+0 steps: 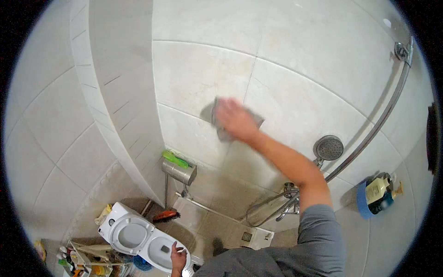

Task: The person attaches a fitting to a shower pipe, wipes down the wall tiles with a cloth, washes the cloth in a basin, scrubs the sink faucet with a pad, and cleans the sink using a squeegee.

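My right hand (236, 121), smeared by motion, presses a grey cloth (224, 134) against the pale wall tiles (203, 69). Edges of the cloth stick out on both sides of the hand. My left hand (178, 257) hangs low at the bottom of the view, in front of the toilet (159, 265). Its fingers look apart and nothing shows in them.
To the right are a shower head (330, 147), its bent hose or rail (378, 122) and a blue wall holder (362, 203) with bottles. A metal paper holder (181, 173) carries a green item (175, 159). A red brush (166, 216) and crowded shelf (87, 256) sit lower left.
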The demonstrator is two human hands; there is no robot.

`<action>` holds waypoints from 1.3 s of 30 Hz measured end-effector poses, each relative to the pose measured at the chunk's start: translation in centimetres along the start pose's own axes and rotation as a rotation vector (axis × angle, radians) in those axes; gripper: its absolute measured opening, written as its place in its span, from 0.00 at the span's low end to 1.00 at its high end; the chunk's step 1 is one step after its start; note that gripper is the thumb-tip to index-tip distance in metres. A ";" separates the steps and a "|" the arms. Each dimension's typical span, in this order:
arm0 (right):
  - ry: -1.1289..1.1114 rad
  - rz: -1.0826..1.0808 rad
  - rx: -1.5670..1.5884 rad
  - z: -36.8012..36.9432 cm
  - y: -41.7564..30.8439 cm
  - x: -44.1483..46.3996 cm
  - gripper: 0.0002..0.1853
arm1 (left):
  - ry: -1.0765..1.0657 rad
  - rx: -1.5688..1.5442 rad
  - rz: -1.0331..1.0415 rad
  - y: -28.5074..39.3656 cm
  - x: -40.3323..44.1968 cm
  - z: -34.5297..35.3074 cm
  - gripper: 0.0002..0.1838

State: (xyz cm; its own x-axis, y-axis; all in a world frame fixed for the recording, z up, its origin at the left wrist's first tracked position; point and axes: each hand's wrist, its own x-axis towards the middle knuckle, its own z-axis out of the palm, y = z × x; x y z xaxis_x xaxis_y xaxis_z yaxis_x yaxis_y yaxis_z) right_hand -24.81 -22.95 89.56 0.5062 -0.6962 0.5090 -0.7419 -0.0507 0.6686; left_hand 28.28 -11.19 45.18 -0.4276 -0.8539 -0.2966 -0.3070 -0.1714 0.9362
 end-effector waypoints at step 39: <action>0.179 0.215 -0.461 -11.2 7.3 4.4 0.12 | -0.113 -0.629 1.419 43.6 -12.9 -8.6 0.17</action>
State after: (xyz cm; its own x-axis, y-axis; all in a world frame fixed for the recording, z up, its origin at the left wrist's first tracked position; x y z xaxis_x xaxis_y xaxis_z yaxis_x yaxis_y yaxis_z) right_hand -23.05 -18.34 102.76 0.4612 -0.5216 0.7177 -0.5870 0.4272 0.6877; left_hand 27.75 -11.89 91.46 -0.1166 -0.4541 0.8833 0.7703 0.5200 0.3691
